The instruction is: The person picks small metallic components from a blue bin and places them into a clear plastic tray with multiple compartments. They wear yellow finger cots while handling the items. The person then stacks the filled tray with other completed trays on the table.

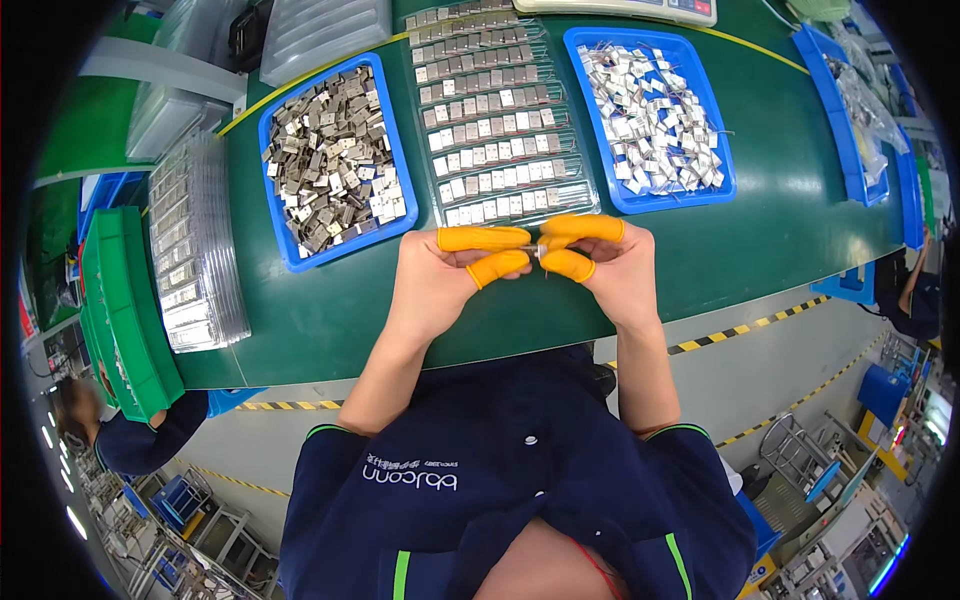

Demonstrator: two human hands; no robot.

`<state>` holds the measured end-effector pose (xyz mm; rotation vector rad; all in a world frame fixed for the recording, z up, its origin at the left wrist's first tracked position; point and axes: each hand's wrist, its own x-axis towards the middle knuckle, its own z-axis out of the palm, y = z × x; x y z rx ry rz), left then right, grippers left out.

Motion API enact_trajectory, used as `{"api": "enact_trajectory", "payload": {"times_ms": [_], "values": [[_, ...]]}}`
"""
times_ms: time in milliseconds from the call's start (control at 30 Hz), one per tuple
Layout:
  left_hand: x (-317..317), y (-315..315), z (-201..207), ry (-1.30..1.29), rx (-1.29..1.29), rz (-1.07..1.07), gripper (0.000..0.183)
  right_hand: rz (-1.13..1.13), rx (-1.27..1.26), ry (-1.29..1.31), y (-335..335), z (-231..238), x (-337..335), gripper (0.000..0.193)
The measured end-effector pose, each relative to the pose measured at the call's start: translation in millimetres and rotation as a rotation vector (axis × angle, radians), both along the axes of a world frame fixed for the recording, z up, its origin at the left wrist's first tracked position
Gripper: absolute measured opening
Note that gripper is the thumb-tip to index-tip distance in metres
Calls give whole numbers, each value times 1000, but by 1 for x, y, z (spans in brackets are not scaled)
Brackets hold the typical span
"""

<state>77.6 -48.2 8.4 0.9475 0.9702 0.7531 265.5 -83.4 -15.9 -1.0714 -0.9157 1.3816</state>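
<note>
My left hand and my right hand, with orange finger cots on thumbs and forefingers, meet above the table's near edge. Both pinch a small connector part, its metal side toward the left and a pale end toward the right; the fingers cover most of it. Just beyond them lies a clear tray with rows of metal-and-white connectors. At its left is a blue bin of loose metal connector shells. On its right, another blue bin holds white connectors with thin wires.
Stacked clear trays and a green bin stand at the green table's left end. More blue bins with plastic bags are at the right. A scale-like device sits at the back. Another person is at left.
</note>
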Motion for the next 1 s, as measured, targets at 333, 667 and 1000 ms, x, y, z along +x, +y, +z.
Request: {"api": "enact_trajectory", "payload": {"times_ms": [333, 667, 1000], "values": [[-1, -9, 2, 18, -15, -131, 19, 248, -52, -306, -9, 4, 10, 19], [11, -17, -12, 3, 41, 118, 20, -246, 546, -982, -8, 8, -15, 21], [1, -15, -13, -52, 51, 104, 23, -375, 467, -1232, 13, 7, 24, 39]]}}
